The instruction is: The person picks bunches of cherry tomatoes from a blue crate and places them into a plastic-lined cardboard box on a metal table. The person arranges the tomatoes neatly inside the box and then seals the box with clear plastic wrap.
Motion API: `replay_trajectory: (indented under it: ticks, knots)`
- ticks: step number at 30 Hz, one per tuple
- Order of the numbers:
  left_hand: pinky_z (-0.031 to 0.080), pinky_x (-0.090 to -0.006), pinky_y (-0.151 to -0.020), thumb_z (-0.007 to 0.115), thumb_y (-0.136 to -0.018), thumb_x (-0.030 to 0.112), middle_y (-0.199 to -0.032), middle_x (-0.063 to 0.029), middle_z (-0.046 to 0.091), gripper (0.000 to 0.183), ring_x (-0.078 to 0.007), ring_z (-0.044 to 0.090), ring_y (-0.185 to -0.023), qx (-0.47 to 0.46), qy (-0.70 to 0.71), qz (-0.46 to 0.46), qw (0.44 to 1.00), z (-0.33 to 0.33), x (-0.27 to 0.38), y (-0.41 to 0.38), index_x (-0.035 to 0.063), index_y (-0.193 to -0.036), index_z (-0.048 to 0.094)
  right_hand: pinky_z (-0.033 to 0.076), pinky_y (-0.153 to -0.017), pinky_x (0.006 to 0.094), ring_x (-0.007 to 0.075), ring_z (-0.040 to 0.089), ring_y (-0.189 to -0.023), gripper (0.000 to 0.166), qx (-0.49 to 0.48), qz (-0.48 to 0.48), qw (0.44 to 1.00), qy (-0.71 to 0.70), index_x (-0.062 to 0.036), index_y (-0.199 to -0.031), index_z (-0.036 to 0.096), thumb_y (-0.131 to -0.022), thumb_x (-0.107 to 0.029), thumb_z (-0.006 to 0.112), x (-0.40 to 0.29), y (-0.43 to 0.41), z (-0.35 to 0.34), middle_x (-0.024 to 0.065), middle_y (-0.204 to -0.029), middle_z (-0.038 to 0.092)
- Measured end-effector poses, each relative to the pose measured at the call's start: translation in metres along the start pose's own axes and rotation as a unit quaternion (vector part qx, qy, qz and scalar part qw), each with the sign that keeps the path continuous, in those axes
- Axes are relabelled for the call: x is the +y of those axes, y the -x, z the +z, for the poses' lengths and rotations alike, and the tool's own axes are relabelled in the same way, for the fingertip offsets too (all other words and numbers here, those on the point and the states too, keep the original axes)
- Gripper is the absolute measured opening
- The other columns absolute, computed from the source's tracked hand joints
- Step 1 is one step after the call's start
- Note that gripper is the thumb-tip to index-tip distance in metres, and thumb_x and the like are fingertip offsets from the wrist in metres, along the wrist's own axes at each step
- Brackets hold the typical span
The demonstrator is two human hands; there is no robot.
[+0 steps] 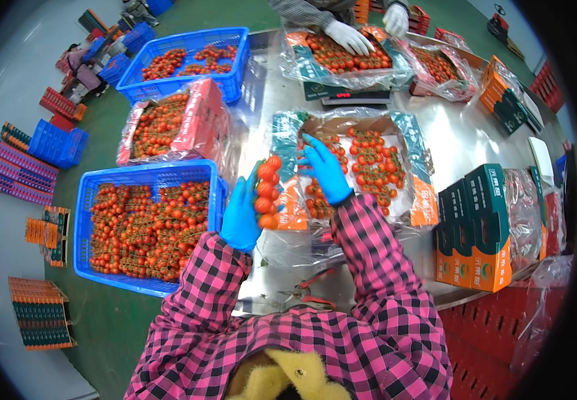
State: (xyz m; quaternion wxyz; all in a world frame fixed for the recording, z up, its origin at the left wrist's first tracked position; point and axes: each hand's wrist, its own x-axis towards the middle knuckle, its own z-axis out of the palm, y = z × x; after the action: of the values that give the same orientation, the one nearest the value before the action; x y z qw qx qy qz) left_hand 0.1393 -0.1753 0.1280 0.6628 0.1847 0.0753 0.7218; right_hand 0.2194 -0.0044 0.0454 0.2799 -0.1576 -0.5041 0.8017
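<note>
My left hand, in a blue glove, holds a vine of cherry tomatoes upright along its palm and fingers. It is just left of a green and orange carton lined with clear plastic film. Inside the carton, several vines of tomatoes lie in lengthwise rows on a white liner. My right hand, gloved in blue too, is over the carton's left side with its fingers apart and nothing seen in them. Its fingertips hide some of the tomatoes there; whether they touch is unclear.
A blue crate full of tomatoes stands at left, with a red carton and another blue crate beyond. Red-handled snips lie near me. Folded cartons stand at right. Opposite, a co-worker's white-gloved hand rests on tomatoes in a carton.
</note>
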Motion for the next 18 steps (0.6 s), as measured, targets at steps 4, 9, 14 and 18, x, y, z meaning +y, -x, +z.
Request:
replay_trajectory:
  ticks: [4, 9, 14, 18]
  knots:
    - [0.026, -0.0387, -0.098, 0.031, -0.087, 0.050, -0.137, -0.0101, 0.025, 0.062, -0.0255, 0.032, -0.120, 0.257, -0.391, 0.010, 0.884, 0.017, -0.019, -0.019, 0.0132, -0.136, 0.019, 0.038, -0.090, 0.0275, 0.0175, 0.046, -0.104, 0.068, 0.030, -0.035, 0.997, -0.059, -0.0073, -0.135, 0.017, -0.079, -0.004, 0.056, -0.024, 0.049, 0.005, 0.0099, -0.123, 0.040]
    - [0.031, -0.0410, -0.096, 0.039, -0.087, 0.044, -0.134, -0.0109, 0.032, 0.059, -0.0252, 0.036, -0.119, 0.323, -0.420, 0.087, 0.843, 0.019, 0.033, 0.030, 0.0075, -0.132, 0.029, 0.044, -0.080, 0.0300, 0.0203, 0.052, -0.094, 0.057, 0.174, -0.029, 0.971, 0.164, -0.0036, -0.127, 0.032, -0.076, -0.011, 0.057, 0.004, 0.030, -0.046, 0.0138, -0.110, 0.049]
    - [0.037, -0.0402, -0.092, 0.045, -0.086, 0.036, -0.124, -0.0100, 0.045, 0.049, -0.0245, 0.045, -0.110, 0.448, -0.369, 0.149, 0.801, -0.012, 0.078, 0.141, 0.0049, -0.124, 0.041, 0.046, -0.067, 0.0303, 0.0175, 0.056, -0.079, 0.041, 0.000, 0.084, 0.928, 0.363, 0.0039, -0.109, 0.049, -0.074, -0.015, 0.057, 0.086, 0.006, -0.040, 0.0124, -0.089, 0.059]
    - [0.037, -0.0393, -0.090, 0.048, -0.084, 0.036, -0.122, -0.0092, 0.047, 0.047, -0.0247, 0.048, -0.106, 0.547, -0.343, 0.169, 0.744, -0.023, 0.097, 0.228, 0.0047, -0.120, 0.045, 0.047, -0.067, 0.0314, 0.0188, 0.058, -0.081, 0.033, 0.079, 0.156, 0.981, 0.079, 0.0040, -0.113, 0.044, -0.082, -0.008, 0.050, 0.104, -0.010, -0.031, 0.0163, -0.093, 0.059]
